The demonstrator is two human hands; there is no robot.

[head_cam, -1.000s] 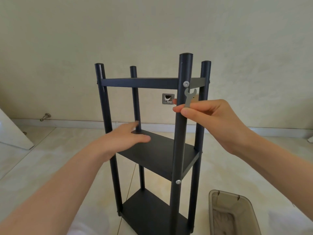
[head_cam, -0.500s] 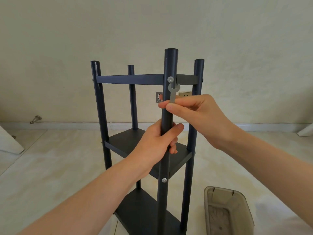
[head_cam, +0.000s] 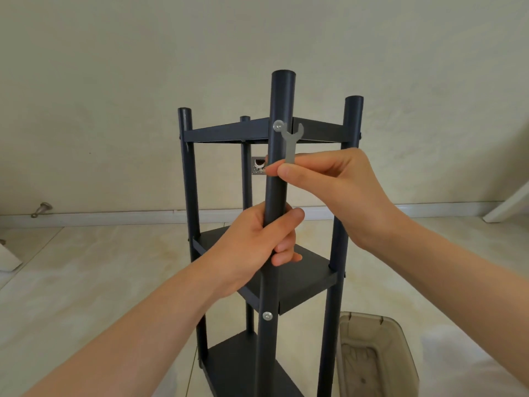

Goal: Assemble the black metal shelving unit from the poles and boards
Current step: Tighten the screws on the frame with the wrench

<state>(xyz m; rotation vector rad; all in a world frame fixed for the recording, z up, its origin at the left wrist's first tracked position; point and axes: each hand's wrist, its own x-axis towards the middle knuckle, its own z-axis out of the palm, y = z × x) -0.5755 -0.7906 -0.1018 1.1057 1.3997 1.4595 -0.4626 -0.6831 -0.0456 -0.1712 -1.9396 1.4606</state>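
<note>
The shelf [head_cam: 300, 270] stands on the floor [head_cam: 86, 282] by the wall. The left hand [head_cam: 257, 247] wraps its fingers around the front pole [head_cam: 279, 167]. The right hand [head_cam: 332, 184] pinches a small wrench [head_cam: 291, 141], its open end just beside the top bolt [head_cam: 277, 126].

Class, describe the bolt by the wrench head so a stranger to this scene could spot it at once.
Find the black shelving unit and its nearest pole, gripped by the left hand. Follow it up to the top board: the silver bolt sits there, by the head of the wrench. The other silver bolt is lower, at the middle board.
</note>
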